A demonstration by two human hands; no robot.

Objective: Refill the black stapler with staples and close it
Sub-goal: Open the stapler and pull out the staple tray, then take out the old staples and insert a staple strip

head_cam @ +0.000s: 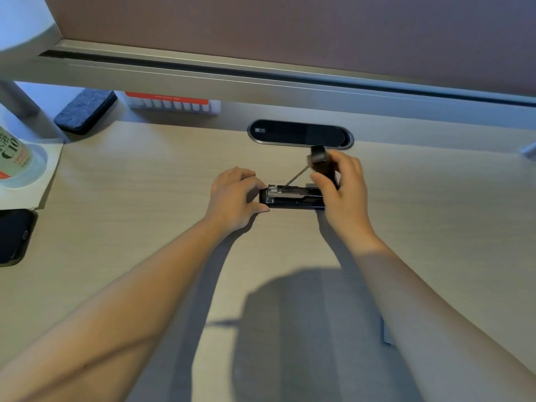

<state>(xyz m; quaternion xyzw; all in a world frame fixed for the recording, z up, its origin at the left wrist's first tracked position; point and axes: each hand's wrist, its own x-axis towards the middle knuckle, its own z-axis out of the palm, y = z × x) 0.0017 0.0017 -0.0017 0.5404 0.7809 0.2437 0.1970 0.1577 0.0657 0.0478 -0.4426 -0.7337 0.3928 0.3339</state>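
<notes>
The black stapler (293, 197) lies on the pale wooden desk (145, 227) with its top cover (319, 158) swung up and back. Its metal staple channel (285, 192) is exposed, and a thin spring rod runs from the channel up to the raised cover. My left hand (235, 195) grips the stapler's left front end. My right hand (343, 184) holds the raised cover at the right end. Whether staples lie in the channel I cannot tell.
A black oval cable port (300, 136) sits just behind the stapler. At the back left are a dark felt eraser (85, 111) and a red-and-white box (174, 104). A green bottle (14, 152) stands on paper and a dark phone (14, 236) lies at the left edge.
</notes>
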